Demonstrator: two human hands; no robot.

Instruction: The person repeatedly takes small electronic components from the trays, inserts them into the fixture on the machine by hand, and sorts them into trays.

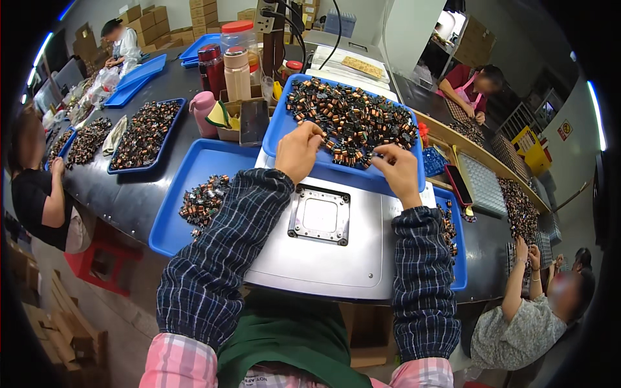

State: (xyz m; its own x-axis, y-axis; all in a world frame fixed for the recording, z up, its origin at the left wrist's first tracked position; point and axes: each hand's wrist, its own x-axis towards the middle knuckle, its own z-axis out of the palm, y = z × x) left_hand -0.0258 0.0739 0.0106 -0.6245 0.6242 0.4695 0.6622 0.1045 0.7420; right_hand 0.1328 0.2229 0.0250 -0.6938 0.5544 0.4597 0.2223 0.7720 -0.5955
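The fingers [315, 131] of your left hand [299, 152] were bent close together at the near left edge of the heaped coils [352, 113]. Those of your right hand [399, 171] curled toward the thumb at the heap's near right edge; whether either hand gripped a coil could not be told.

The coils were small, stubby and knobbly, copper-brown with black parts, lying loosely in every direction. They filled most of a smooth blue tray [346, 176] with rounded corners, its floor showing along the left and near sides. The tray's near edge overlapped the back of a satin-smooth silver metal plate [272, 264], which had a square metal frame [321, 214] set into it. Between your forearms the plate ran broad and flat to its near edge.

Just left, a second tray [171, 226] held a smaller heap of coils, partly hidden by your crinkled checked sleeve [223, 233]. On the right, a third tray [460, 275] with more coils showed past your other forearm, near a phone [458, 185] and a pale, grid-textured panel [480, 184].

Farther left on the hard, dark surface [110, 200], a long tray [134, 171] brimmed with coils, near a pink bottle [204, 115]. A strip of surface separated it from the second tray.
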